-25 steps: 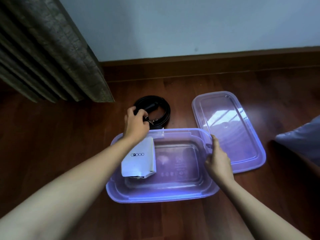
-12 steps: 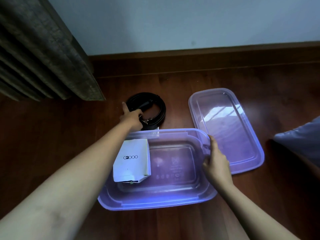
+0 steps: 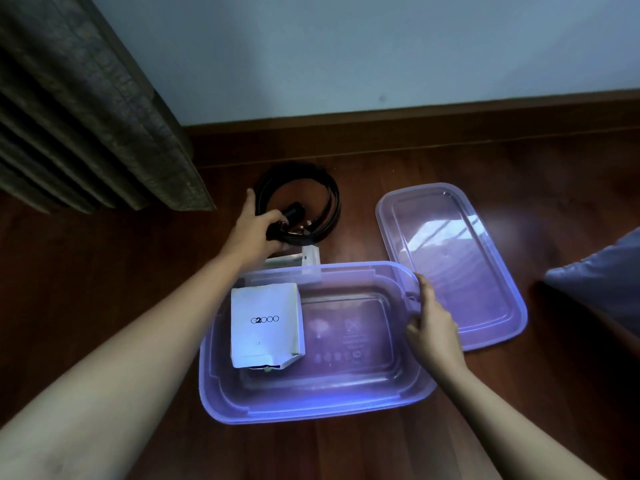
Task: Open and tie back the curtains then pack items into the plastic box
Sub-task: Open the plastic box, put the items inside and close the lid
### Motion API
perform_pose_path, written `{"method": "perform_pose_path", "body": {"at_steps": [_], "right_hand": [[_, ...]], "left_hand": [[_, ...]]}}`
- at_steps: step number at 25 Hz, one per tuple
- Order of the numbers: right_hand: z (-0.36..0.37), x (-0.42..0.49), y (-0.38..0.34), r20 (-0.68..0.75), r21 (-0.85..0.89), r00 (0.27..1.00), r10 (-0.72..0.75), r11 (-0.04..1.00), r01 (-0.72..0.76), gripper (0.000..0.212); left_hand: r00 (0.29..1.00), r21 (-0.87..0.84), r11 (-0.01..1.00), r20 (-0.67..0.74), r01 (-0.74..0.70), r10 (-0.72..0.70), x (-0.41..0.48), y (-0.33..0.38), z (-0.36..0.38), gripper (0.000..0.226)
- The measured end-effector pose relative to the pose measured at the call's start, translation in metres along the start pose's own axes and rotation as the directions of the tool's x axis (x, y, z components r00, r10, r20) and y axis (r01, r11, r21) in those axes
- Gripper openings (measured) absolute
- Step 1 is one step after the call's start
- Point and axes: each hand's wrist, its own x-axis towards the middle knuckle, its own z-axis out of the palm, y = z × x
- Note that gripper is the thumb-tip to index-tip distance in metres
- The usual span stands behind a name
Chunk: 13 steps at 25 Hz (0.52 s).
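— What are the fingers doing?

— The fingers [image 3: 274, 216] of the left hand [image 3: 252, 230] are curled round the near side of a coiled black belt [image 3: 313, 188], with the thumb on the outside of the coil. They hold it. I cannot tell whether the coil is lifted or lies flat.

— And the other side?

— The right hand [image 3: 434, 329] is at the right rim of the plastic box [image 3: 311, 408]. The thumb points up along the rim, and the bent fingers [image 3: 414, 329] reach over the edge, so the wall is held between them.

— Where is the box?

— On the wooden floor [image 3: 104, 278], open, straight in front of the person. The belt is just behind its far left corner. Inside, against the left wall, lies a white packet [image 3: 265, 323] printed "G2000". Its lower corner is folded up.

— The cover?

— The clear lid [image 3: 450, 268] lies flat on the floor to the right of the box, and its near left edge touches or slips behind the box's rim.

— Anything between the belt and the box?

— A small pale wrapper [image 3: 306, 256], partly under the left wrist.

— Further out?

— A dark pleated curtain [image 3: 86, 109] hangs at the far left and reaches the floor. A brown skirting board [image 3: 415, 126] runs under a pale wall [image 3: 346, 46], and a grey-blue cloth [image 3: 604, 282] shows at the right edge.
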Motion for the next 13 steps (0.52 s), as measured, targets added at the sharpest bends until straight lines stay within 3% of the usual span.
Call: {"method": "perform_pose_path", "body": {"at_steps": [3, 6, 8, 11, 13], "right_hand": [[-0.002, 0.0, 0.001, -0.007, 0.134, 1.0, -0.002, 0.991, 0.003, 0.043], [-0.003, 0.001, 0.003, 0.008, 0.249, 1.0, 0.005, 0.969, -0.007, 0.039], [-0.003, 0.003, 0.005, 0.022, 0.334, 1.0, 0.001, 0.943, -0.008, 0.038], [-0.001, 0.007, 0.009, 0.008, 0.421, 1.0, -0.028, 0.907, 0.022, 0.035], [0.001, 0.008, 0.01, 0.01, 0.426, 1.0, -0.027, 0.904, 0.02, 0.035]], "left_hand": [[0.957, -0.041, 0.956, -0.02, -0.291, 0.291, -0.018, 0.009, -0.011, 0.036], [0.819, 0.008, 0.82, 0.037, -0.573, 0.572, -0.042, 0.018, -0.005, 0.032], [0.704, 0.056, 0.706, 0.161, -0.706, 0.691, -0.058, 0.023, 0.0, 0.031], [0.571, 0.232, 0.522, 0.361, -0.821, 0.737, -0.069, 0.033, 0.01, 0.033], [0.615, 0.291, 0.544, 0.44, -0.787, 0.654, -0.075, 0.04, 0.015, 0.039]]}}
